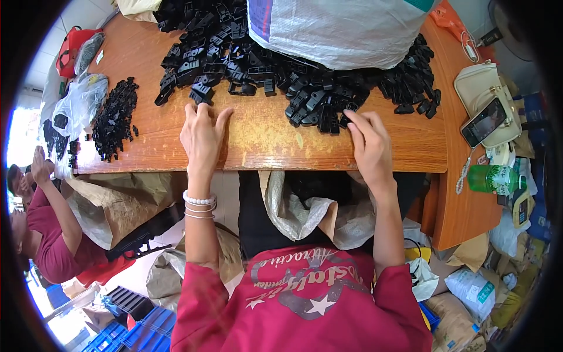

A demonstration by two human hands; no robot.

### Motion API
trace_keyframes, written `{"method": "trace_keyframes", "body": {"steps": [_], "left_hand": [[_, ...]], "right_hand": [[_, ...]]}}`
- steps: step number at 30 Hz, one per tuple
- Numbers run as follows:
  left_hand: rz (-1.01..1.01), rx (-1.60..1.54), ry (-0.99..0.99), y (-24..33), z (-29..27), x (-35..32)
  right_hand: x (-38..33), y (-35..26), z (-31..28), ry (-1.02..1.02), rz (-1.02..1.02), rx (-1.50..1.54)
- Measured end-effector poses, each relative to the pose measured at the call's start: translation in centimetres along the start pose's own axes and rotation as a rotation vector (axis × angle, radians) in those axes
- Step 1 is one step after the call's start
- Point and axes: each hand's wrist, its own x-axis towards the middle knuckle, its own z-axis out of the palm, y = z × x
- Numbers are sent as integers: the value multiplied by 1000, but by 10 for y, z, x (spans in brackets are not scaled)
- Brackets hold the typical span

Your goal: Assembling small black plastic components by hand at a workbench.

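Observation:
A large heap of black plastic parts (234,64) lies across the far side of the wooden table (258,141). My left hand (202,135) is at the heap's near edge, thumb spread away from the fingers, fingertips against one black plastic part (201,94). Farther right, my right hand (372,144) has its thumb and index finger closed at a small black plastic part (345,121) on the edge of the heap. The fingertips partly hide that part. Below the table edge, an open white woven sack (293,214) lies over my lap, with dark contents.
A big white woven bag (334,35) rests on the heap. Smaller black pieces (117,117) and a clear plastic bag (82,105) lie at left, near a co-worker's arm (64,217). At right are a phone (484,122), a cream handbag (478,82) and a green bottle (492,179).

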Motion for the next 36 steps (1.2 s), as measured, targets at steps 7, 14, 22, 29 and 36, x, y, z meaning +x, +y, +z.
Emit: {"method": "trace_keyframes", "body": {"steps": [7,14,22,29,36], "left_hand": [[90,-12,170,-11,2,18],[44,-126,79,-34,4,30],[102,-182,25,-57,1,31],[67,-94,33,-31,-8,4],[291,182,-25,-27,-14,23]], "right_hand": [[-1,9,10,93,-67,-174],[-18,12,-4,111,-129,-291],[-34,15,-3,185,-88,-127],[-46,19,-6,264,-38,-106],[-47,19,-4,279,-26,-101]]}}
